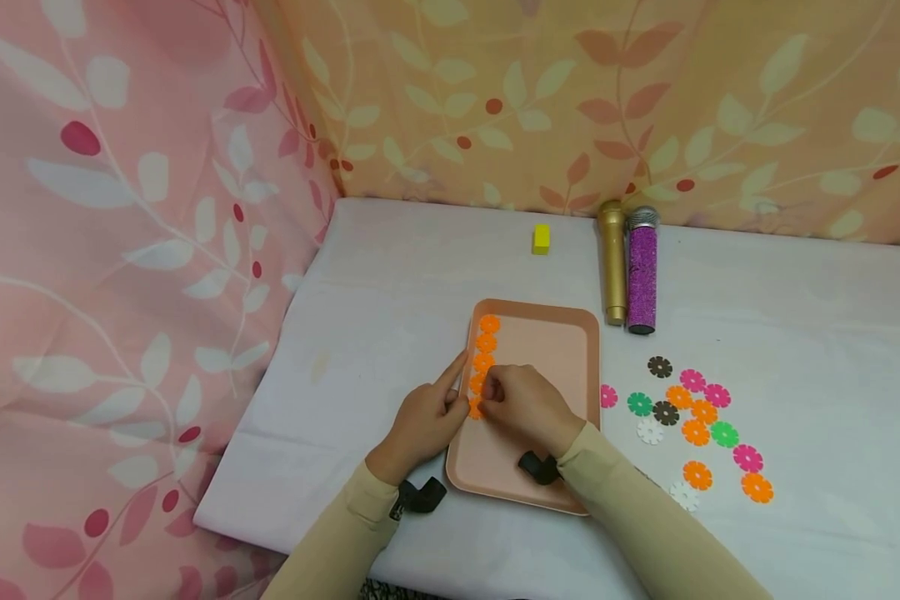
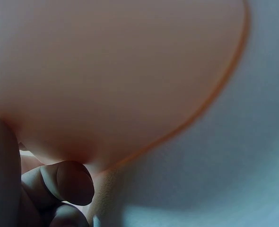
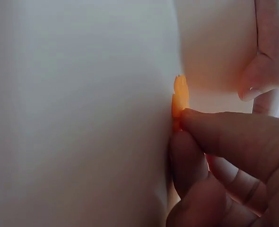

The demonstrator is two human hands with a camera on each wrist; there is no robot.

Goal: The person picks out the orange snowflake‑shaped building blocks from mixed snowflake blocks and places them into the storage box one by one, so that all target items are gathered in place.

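A peach tray (image 1: 543, 312) lies on the white cloth with several orange notched discs (image 1: 486, 342) in a column along its left side. My right hand (image 1: 528, 404) is over the tray, its thumb and index finger pinching an orange notched disc (image 3: 179, 97) low in that column. The right wrist view has this disc edge-on at the fingertips. At the tray's left rim my left hand (image 1: 423, 421) grips the edge. Its index finger points forward along the rim, its thumb reaches over it, and the other fingers (image 2: 73, 182) curl at the tray's edge.
Loose notched discs in orange, pink (image 1: 747, 457), green (image 1: 640, 404), white (image 1: 650, 431) and black (image 1: 660, 367) lie scattered right of the tray. Behind them lie a gold microphone (image 1: 612, 262) and a purple glittery microphone (image 1: 642, 275). A yellow block (image 1: 542, 239) sits near the back edge.
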